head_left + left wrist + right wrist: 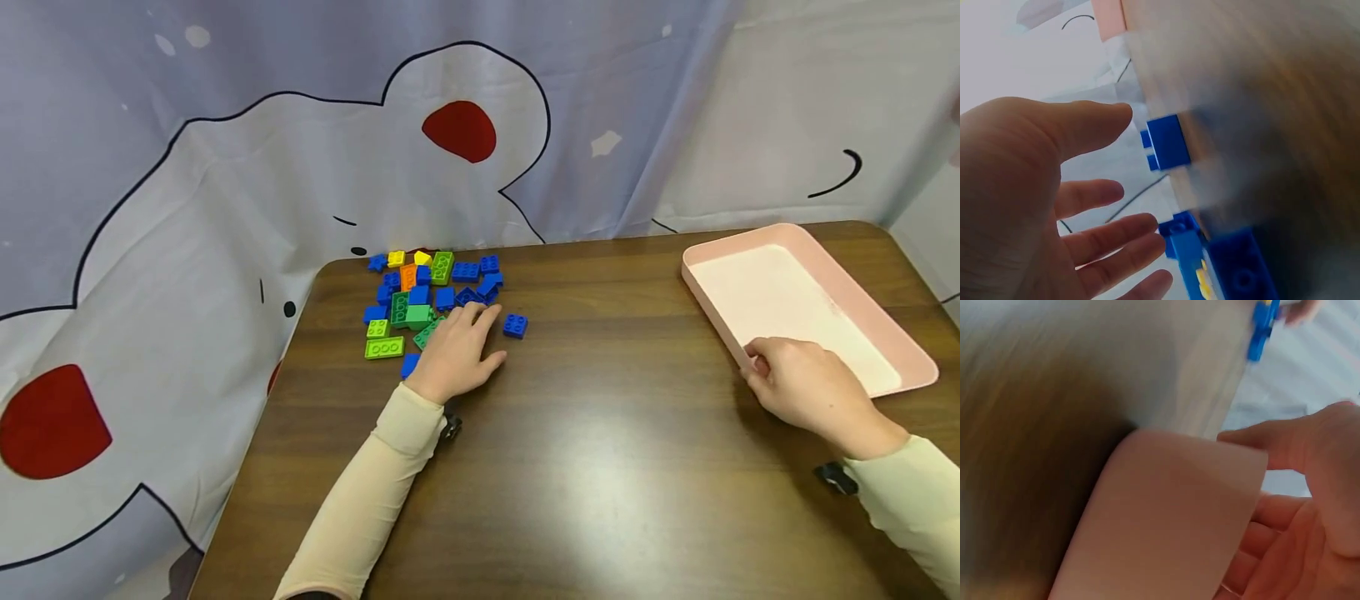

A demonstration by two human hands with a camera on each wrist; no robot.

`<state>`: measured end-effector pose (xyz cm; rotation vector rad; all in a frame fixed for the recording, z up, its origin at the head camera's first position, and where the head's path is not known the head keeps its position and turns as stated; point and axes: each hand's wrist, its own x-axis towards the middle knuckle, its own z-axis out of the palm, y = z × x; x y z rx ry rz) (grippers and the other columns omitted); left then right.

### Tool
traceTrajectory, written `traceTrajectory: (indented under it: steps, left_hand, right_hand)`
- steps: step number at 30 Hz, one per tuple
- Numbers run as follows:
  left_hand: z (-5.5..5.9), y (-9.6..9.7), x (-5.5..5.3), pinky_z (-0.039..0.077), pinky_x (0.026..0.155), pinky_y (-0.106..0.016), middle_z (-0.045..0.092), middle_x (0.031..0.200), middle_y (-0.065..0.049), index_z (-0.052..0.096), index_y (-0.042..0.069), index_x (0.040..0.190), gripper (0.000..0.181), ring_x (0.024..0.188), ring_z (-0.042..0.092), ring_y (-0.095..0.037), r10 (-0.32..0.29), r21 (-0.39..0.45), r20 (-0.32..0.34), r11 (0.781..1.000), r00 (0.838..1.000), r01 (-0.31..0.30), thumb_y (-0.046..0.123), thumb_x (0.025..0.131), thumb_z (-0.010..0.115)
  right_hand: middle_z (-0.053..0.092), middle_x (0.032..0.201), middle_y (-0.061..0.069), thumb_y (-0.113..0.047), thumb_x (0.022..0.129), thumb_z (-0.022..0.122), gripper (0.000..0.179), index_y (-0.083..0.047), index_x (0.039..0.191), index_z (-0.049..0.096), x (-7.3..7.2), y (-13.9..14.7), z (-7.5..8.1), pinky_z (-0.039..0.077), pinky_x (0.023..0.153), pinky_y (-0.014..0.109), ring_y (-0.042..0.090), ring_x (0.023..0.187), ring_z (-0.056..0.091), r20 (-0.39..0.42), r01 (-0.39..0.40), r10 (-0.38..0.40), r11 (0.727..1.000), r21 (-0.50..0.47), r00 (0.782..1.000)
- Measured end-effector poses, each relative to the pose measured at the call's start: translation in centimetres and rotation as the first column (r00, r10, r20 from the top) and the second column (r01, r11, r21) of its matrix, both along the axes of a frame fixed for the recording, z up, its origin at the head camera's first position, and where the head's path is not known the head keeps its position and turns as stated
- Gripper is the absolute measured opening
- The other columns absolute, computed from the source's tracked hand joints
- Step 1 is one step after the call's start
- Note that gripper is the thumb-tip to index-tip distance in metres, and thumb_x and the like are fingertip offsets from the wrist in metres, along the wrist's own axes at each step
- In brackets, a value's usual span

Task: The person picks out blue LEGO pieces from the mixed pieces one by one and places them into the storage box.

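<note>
Curtain behind, left fingers obscuring blocks

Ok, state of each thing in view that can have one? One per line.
brick pile: loose, mixed orientations
four-stud blue brick: studs up, apart from the pile, not held
four-stud lime brick: studs up
pink tray: upright, no bricks visible inside
left-hand grip: fingers spread, no brick held
right-hand grip: holding the tray's rim
curtain: hanging, creased
</note>
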<state>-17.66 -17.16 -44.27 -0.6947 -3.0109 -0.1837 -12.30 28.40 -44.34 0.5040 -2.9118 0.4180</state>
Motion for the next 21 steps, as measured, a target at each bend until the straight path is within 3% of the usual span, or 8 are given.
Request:
traceTrajectory:
  steps: [4,9,16,21]
  left_hand:
    - [0.2,1.0,-0.5,0.05,0.11,-0.045,0.055,0.146,-0.015,0.046,0.01,0.155,0.07,0.128,0.057,-0.032,-0.041,0.009,-0.003,0.999,0.999,0.041,0.038,0.097,0.071]
    - [0.4,2.2,-1.2,0.051,0.11,-0.044,0.055,0.147,-0.015,0.048,0.01,0.153,0.062,0.128,0.058,-0.033,-0.067,-0.045,-0.017,0.997,0.998,0.066,0.031,0.099,0.07]
    - [0.5,3.3,-2.1,0.053,0.106,-0.044,0.055,0.146,-0.012,0.052,0.013,0.15,0.055,0.126,0.058,-0.032,-0.065,-0.102,0.001,0.993,0.998,0.065,0.024,0.099,0.07]
    - [0.2,3.6,-2.3,0.054,0.105,-0.041,0.062,0.135,-0.01,0.06,0.012,0.142,0.048,0.118,0.062,-0.029,-0.081,-0.115,-0.014,0.99,0.997,0.079,0.02,0.096,0.074]
  right_hand:
    - [0.051,0.068,-0.007,-0.014,0.085,0.076,0.016,-0.008,0.088,0.062,0.8,-3.4,0.4,0.038,0.055,0.032,0.013,0.061,0.047,0.091,-0.081,0.083,0.996,-0.024,0.992]
    - [0.052,0.067,-0.012,-0.024,0.087,0.079,0.032,-0.002,0.105,0.063,1.8,-8.0,0.7,0.041,0.057,0.031,0.007,0.061,0.048,0.167,-0.161,0.17,0.984,-0.071,0.971]
    - [0.048,0.062,-0.014,-0.022,0.085,0.081,0.028,-0.014,0.09,0.055,2.8,-14.0,0.8,0.039,0.053,0.028,0.005,0.057,0.045,0.17,-0.223,0.244,0.965,-0.136,0.955]
    - [0.048,0.061,-0.013,-0.025,0.086,0.081,0.031,-0.011,0.098,0.056,3.5,-17.9,0.8,0.041,0.054,0.027,0.005,0.056,0.047,0.203,-0.246,0.279,0.954,-0.173,0.939]
